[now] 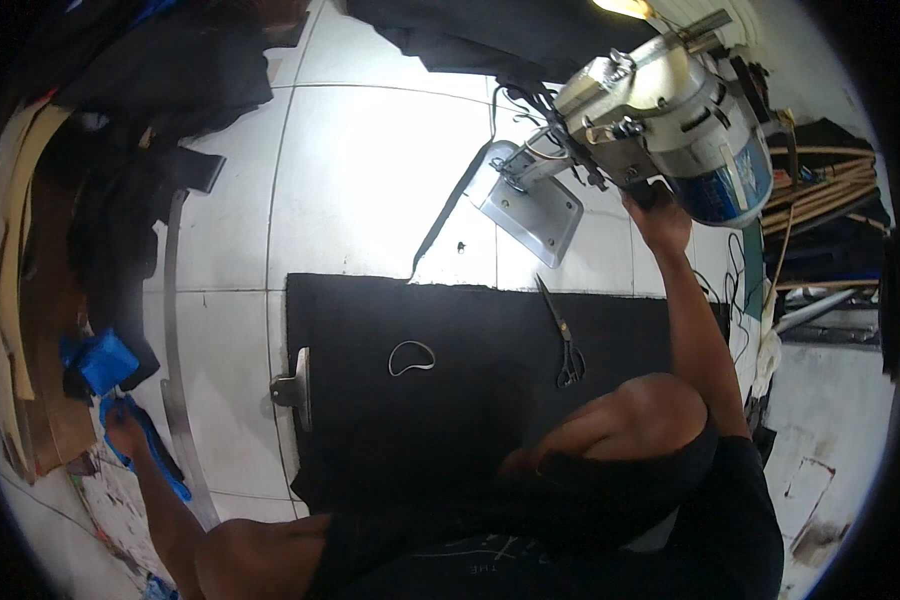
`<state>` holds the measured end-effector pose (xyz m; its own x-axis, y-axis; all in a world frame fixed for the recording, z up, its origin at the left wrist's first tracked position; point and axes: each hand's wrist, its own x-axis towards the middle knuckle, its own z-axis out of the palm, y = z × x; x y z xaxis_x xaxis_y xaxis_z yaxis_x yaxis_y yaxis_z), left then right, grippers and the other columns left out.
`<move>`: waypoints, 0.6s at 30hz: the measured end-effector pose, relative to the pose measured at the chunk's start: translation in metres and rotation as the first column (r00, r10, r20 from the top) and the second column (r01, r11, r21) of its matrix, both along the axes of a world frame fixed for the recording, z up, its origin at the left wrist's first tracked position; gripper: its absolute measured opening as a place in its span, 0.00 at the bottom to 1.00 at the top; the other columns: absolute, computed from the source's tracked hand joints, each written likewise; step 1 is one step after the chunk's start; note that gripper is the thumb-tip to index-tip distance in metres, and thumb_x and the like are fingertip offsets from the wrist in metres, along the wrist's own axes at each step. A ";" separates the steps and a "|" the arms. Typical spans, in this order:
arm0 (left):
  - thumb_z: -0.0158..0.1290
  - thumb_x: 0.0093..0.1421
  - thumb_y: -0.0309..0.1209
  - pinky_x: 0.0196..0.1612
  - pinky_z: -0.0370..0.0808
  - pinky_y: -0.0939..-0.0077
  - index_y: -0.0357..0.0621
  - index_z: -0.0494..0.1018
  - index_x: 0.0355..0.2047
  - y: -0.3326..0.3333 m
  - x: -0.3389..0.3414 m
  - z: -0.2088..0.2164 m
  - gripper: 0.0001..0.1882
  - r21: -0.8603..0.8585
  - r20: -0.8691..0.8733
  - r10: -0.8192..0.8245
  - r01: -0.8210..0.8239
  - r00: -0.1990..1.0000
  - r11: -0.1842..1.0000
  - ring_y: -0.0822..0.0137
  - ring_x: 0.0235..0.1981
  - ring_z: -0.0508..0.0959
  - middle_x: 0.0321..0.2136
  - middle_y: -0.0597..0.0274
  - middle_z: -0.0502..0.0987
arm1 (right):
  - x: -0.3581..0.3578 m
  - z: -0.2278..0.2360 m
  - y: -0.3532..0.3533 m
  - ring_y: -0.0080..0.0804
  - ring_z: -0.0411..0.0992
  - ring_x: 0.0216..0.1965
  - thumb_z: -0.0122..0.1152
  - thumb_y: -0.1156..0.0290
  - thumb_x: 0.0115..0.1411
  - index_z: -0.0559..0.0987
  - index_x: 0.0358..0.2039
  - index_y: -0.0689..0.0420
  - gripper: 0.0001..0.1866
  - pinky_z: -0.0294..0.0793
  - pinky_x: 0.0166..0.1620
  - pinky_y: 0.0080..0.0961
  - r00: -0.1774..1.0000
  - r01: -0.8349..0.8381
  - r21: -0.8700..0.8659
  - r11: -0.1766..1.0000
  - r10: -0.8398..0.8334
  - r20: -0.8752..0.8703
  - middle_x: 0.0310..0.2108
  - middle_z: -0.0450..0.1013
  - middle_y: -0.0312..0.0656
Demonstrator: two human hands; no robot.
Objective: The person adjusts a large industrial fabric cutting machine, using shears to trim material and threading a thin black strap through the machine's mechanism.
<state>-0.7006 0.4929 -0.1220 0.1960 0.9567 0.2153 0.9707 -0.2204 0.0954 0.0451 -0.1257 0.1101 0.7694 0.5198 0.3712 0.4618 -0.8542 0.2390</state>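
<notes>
My right hand reaches far forward, closed around the dark handle of a cloth cutting machine with a silver and blue motor housing. The machine leans over, and its metal base plate faces upward at a tilt. At the far left, my left hand lies on a dark, blue-edged piece of cloth, next to a bright blue bundle; its fingers are too dark to make out. Black fabric lies spread before me. On it rest scissors, a pale loop band and, at its left edge, a metal clamp.
White tiles cover the floor. A long metal ruler lies along the left. Dark cloth piles stand at the far left, and more black cloth lies at the back. Brown stacked sheets and loose cables are at the right.
</notes>
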 end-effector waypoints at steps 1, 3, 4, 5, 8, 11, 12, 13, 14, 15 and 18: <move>0.56 0.57 0.43 0.42 0.73 0.58 0.39 0.75 0.39 0.001 -0.005 0.003 0.19 0.046 -0.009 0.054 -0.053 0.999 0.998 0.47 0.39 0.77 0.38 0.49 0.78 | -0.002 -0.002 0.003 0.45 0.75 0.42 0.64 0.42 0.48 0.80 0.39 0.53 0.28 0.72 0.47 0.37 1.000 0.002 0.005 1.000 -0.002 0.009 0.38 0.78 0.44; 0.55 0.58 0.46 0.43 0.72 0.57 0.38 0.74 0.41 -0.002 -0.015 0.004 0.22 -0.007 -0.023 0.089 -0.089 0.996 0.996 0.48 0.41 0.77 0.39 0.49 0.78 | 0.000 -0.003 0.006 0.45 0.75 0.42 0.64 0.42 0.47 0.80 0.40 0.53 0.29 0.72 0.47 0.37 0.999 0.012 -0.030 0.999 -0.011 0.044 0.38 0.78 0.44; 0.54 0.59 0.46 0.43 0.72 0.57 0.38 0.74 0.41 -0.017 -0.005 0.001 0.22 -0.081 -0.011 0.125 -0.126 0.992 0.989 0.48 0.41 0.77 0.39 0.49 0.78 | -0.002 0.002 0.002 0.46 0.75 0.43 0.65 0.42 0.47 0.79 0.43 0.52 0.30 0.73 0.46 0.37 0.997 0.068 -0.093 0.993 -0.072 -0.035 0.40 0.77 0.44; 0.54 0.59 0.47 0.44 0.72 0.56 0.38 0.74 0.41 -0.029 0.007 -0.003 0.22 -0.157 -0.004 0.163 -0.161 0.987 0.974 0.48 0.41 0.77 0.38 0.50 0.78 | -0.005 0.005 0.000 0.46 0.75 0.41 0.65 0.42 0.47 0.79 0.40 0.53 0.29 0.74 0.44 0.38 0.996 0.080 -0.076 0.994 -0.083 -0.036 0.38 0.77 0.45; 0.51 0.61 0.45 0.43 0.72 0.56 0.37 0.74 0.37 -0.021 -0.007 0.006 0.20 0.081 0.028 0.101 -0.103 0.995 0.991 0.48 0.40 0.77 0.37 0.49 0.78 | -0.007 0.000 0.010 0.47 0.76 0.36 0.65 0.43 0.47 0.79 0.33 0.56 0.27 0.75 0.40 0.39 0.998 0.044 0.042 0.998 -0.042 -0.039 0.33 0.77 0.46; 0.48 0.61 0.39 0.44 0.72 0.56 0.35 0.75 0.34 -0.007 -0.018 0.015 0.16 -0.124 0.065 -0.009 0.017 0.998 0.992 0.48 0.39 0.76 0.36 0.49 0.77 | 0.005 -0.008 0.003 0.47 0.76 0.34 0.68 0.46 0.46 0.80 0.32 0.56 0.25 0.76 0.39 0.38 0.998 -0.056 0.066 0.996 0.054 0.039 0.31 0.77 0.45; 0.47 0.61 0.36 0.44 0.72 0.56 0.35 0.75 0.34 -0.008 -0.009 0.014 0.15 -0.150 -0.001 -0.084 0.083 0.996 0.985 0.48 0.39 0.76 0.36 0.48 0.77 | 0.010 -0.009 -0.002 0.46 0.76 0.34 0.69 0.47 0.46 0.79 0.32 0.56 0.25 0.76 0.39 0.38 0.994 -0.088 0.046 0.995 0.085 0.070 0.31 0.77 0.45; 0.46 0.60 0.34 0.44 0.72 0.56 0.35 0.75 0.33 -0.010 -0.002 0.017 0.14 -0.175 -0.069 -0.157 0.143 0.985 0.974 0.48 0.40 0.76 0.36 0.48 0.77 | 0.011 -0.010 -0.005 0.46 0.76 0.33 0.69 0.48 0.46 0.79 0.32 0.56 0.24 0.76 0.39 0.38 0.988 -0.123 0.029 0.992 0.120 0.095 0.30 0.77 0.44; 0.46 0.59 0.31 0.44 0.72 0.56 0.34 0.75 0.33 -0.014 0.005 0.018 0.13 -0.204 -0.135 -0.229 0.199 0.964 0.959 0.48 0.40 0.76 0.36 0.47 0.77 | 0.009 -0.010 -0.007 0.46 0.76 0.33 0.70 0.48 0.46 0.79 0.31 0.56 0.24 0.76 0.39 0.38 0.989 -0.116 0.037 0.993 0.112 0.098 0.30 0.77 0.44; 0.45 0.58 0.30 0.44 0.72 0.56 0.34 0.75 0.33 -0.021 0.020 0.022 0.12 -0.177 -0.151 -0.224 0.197 0.963 0.964 0.48 0.40 0.76 0.36 0.47 0.77 | 0.007 -0.008 -0.009 0.46 0.76 0.33 0.70 0.48 0.45 0.79 0.31 0.56 0.24 0.76 0.38 0.38 0.990 -0.104 0.049 0.993 0.099 0.101 0.30 0.77 0.44; 0.44 0.56 0.26 0.44 0.72 0.56 0.34 0.75 0.34 -0.013 0.024 0.039 0.12 -0.099 -0.215 -0.167 0.148 0.962 0.984 0.47 0.39 0.76 0.35 0.43 0.76 | 0.007 -0.011 -0.006 0.45 0.76 0.32 0.70 0.49 0.45 0.79 0.30 0.57 0.24 0.76 0.37 0.38 0.986 -0.135 0.082 0.988 0.126 0.108 0.29 0.77 0.44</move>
